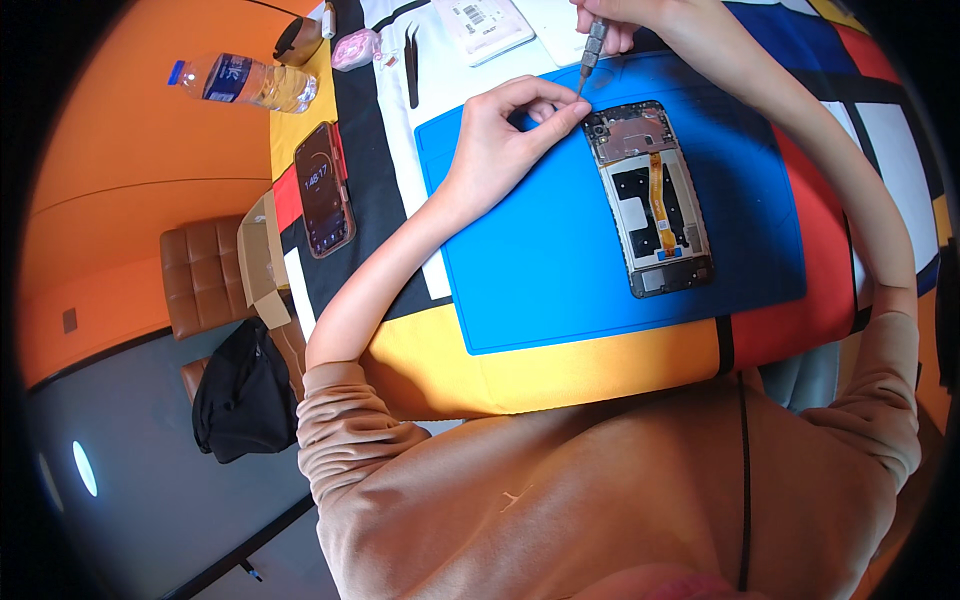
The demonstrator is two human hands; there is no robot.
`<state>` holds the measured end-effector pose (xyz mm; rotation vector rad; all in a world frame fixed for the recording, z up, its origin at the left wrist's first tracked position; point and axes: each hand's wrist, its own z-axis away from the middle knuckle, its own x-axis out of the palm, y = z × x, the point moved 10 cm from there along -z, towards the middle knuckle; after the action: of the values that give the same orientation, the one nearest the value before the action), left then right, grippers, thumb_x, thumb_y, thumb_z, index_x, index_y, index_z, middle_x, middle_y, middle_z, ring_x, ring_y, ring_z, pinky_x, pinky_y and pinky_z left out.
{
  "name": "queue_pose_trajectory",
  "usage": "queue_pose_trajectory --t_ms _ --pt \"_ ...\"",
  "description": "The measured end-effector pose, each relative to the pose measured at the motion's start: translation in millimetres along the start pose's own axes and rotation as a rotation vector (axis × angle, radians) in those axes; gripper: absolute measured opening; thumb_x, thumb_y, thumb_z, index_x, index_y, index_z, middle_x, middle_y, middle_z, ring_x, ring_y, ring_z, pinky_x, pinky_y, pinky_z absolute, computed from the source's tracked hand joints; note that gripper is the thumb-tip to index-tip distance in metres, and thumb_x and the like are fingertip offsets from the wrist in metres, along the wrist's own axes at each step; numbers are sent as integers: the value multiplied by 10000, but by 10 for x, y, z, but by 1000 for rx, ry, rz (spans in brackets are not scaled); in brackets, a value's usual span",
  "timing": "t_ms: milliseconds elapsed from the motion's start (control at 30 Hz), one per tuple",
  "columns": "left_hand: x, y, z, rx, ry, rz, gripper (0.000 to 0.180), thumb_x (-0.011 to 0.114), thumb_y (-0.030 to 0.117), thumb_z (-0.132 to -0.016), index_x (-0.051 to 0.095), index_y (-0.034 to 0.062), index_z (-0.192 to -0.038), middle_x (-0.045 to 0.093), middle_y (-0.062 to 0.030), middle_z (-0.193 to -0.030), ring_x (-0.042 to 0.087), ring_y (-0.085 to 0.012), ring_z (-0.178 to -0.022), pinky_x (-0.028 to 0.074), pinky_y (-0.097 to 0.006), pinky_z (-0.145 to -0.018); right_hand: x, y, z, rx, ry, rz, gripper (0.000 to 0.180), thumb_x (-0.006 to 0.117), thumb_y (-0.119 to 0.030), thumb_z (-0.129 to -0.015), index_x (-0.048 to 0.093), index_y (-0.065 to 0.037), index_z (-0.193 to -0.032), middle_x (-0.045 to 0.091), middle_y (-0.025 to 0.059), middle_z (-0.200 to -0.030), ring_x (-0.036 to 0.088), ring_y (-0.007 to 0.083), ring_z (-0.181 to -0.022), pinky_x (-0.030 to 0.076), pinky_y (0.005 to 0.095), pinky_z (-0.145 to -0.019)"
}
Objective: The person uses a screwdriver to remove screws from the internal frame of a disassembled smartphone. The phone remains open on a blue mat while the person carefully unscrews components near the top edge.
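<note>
Right hand (612,18) cropped, gripping screwdriver (592,50)

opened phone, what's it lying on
The opened phone lies on a blue work mat, which lies on a colour-block tablecloth. The mat under the phone is hidden.

Far left of table: clear plastic water bottle (245,82) lying on its side. Beside it, a small pink case (356,49) and black tweezers (411,62). A second phone (324,188), screen lit, lies near the table's left edge. Open cardboard box (262,262) below it. Black bag (243,392) on brown leather chair (203,275).
</note>
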<state>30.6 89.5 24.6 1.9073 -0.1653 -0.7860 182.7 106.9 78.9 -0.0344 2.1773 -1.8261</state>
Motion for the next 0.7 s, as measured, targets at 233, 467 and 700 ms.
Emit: queue_pose_trajectory --t_ms 233,467,700 --pt "24 23 2 24 -31 -83 222 749 187 -958 753 11 -1092 713 -14 -880 601 -44 -779 493 -203 -746 55 -72 0 -37 -10 60 109 570 -79 -982 644 -25 -1040 664 40 -833 640 97 -732 526 238 -674" --pt "-28 32 -26 74 17 125 313 592 258 -1040 707 16 -1202 742 -75 -1011 637 -115 -881 523 -276 -861 16 -41 195 -177 175 -5 130 575 -111 -1017 589 -40 -1125 600 30 -903 601 72 -794 502 230 -704" --pt "-56 -15 -47 58 6 198 312 523 221 -1071 712 -12 -1159 730 -86 -999 632 -123 -897 517 -269 -867 308 174 350 -548 139 -6 203 517 -51 -1044 461 2 -1231 542 61 -1011 558 101 -886 483 254 -796"
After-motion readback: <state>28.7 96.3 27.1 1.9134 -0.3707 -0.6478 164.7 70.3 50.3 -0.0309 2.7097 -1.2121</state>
